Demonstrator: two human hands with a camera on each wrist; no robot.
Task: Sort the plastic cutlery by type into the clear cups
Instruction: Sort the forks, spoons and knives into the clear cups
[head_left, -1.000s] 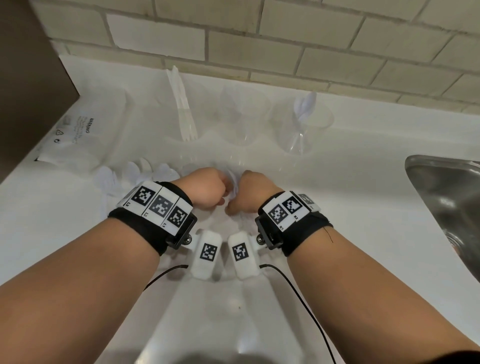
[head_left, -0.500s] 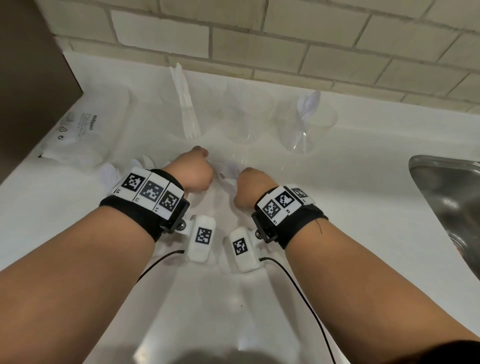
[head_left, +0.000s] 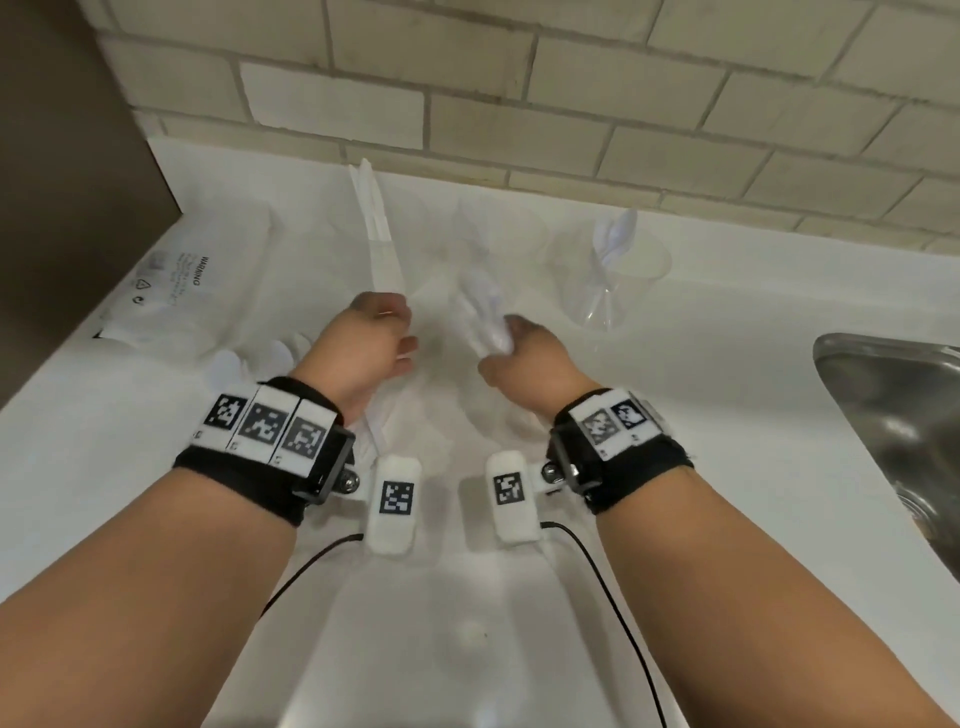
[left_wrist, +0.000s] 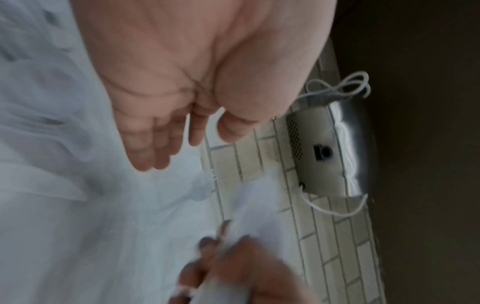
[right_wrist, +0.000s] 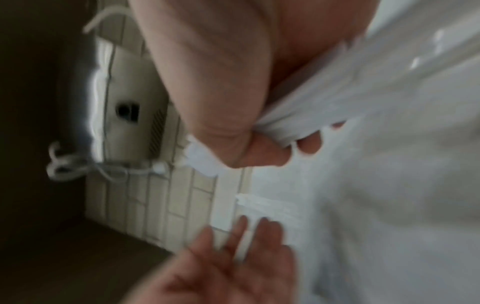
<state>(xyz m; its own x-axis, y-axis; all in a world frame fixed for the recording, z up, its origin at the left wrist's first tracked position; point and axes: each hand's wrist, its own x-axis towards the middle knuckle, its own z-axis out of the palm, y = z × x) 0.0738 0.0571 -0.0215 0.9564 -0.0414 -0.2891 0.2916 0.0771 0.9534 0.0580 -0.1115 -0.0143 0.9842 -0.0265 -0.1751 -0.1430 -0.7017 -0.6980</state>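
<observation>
Far left on the white counter (head_left: 93, 467): a clear plastic bag (head_left: 171, 296) with printed warning text, lying flat by the dark cabinet side. Just right of it, loose white spoons (head_left: 244, 358) on the counter, partly hidden behind the left wrist. Next, the left cup (head_left: 384, 244), holding upright white knives (head_left: 376, 223) that lean toward the wall. Left hand (head_left: 363, 348) just in front of that cup, fingers relaxed and spread, holding nothing (plain in the left wrist view, palm bare). Middle cup (head_left: 498, 234) hard to read, clear on white; contents cannot be told. Right hand (head_left: 524, 364) clenched round a bundle of white forks (head_left: 483, 306), tines showing past the thumb in the right wrist view, bundle aimed toward the middle cup. Right cup (head_left: 613, 275) with spoons standing in it, bowls up. Farthest right, the steel sink (head_left: 893, 415).

Likely handling: very light, smooth and a bit slippery, stiff but easily snapped at the neck. Best gripped round the handles, bunched together, tines clear of the fingers. Cups light too (easily tipped by a dropped bundle), so worth lowering, not tossing.
</observation>
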